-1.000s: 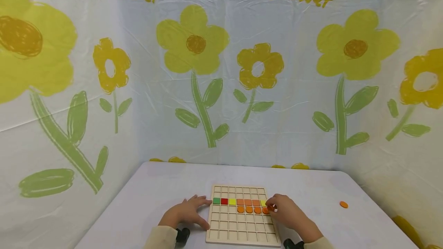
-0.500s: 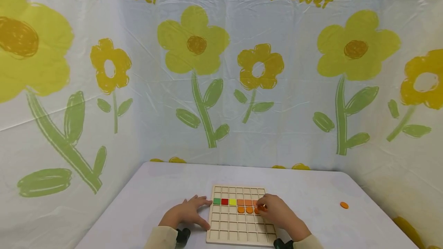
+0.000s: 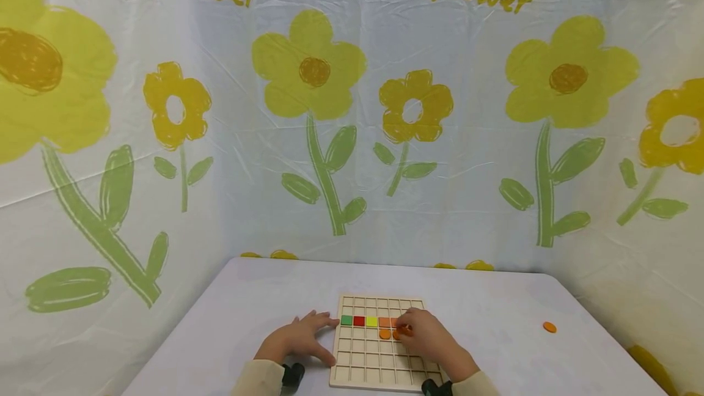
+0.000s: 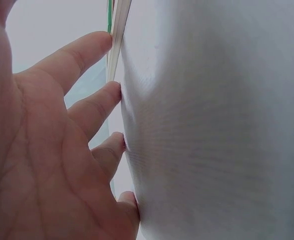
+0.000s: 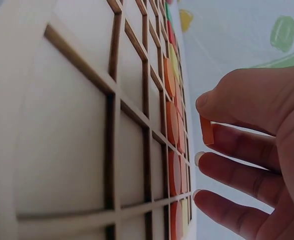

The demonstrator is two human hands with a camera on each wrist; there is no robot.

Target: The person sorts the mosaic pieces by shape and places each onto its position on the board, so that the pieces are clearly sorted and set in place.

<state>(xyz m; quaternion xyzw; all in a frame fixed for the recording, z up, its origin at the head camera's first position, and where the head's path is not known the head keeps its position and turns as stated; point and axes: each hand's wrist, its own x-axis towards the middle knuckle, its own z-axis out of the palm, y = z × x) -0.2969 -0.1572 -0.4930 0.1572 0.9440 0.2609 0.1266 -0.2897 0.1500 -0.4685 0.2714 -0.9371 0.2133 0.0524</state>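
Note:
A wooden grid board point(image 3: 379, 360) lies on the table before me. Along one row sit a green square tile point(image 3: 346, 320), a red one point(image 3: 359, 321), a yellow one point(image 3: 372, 321) and orange ones point(image 3: 384, 322). Below these is a row of orange discs point(image 3: 385, 334), partly hidden by my right hand point(image 3: 431, 338). That hand pinches a thin orange piece point(image 5: 207, 131) between thumb and fingers, just above the board; seen edge-on, its shape is unclear. My left hand point(image 3: 299, 338) has its fingers spread, with fingertips and thumb against the board's left edge.
One loose orange disc point(image 3: 549, 327) lies on the white table point(image 3: 495, 298) to the right. A flower-printed cloth point(image 3: 231, 139) hangs behind the table and at both sides.
My right hand has moved left along the disc row with the orange piece, from the board's right edge toward its middle. The left hand stays in place.

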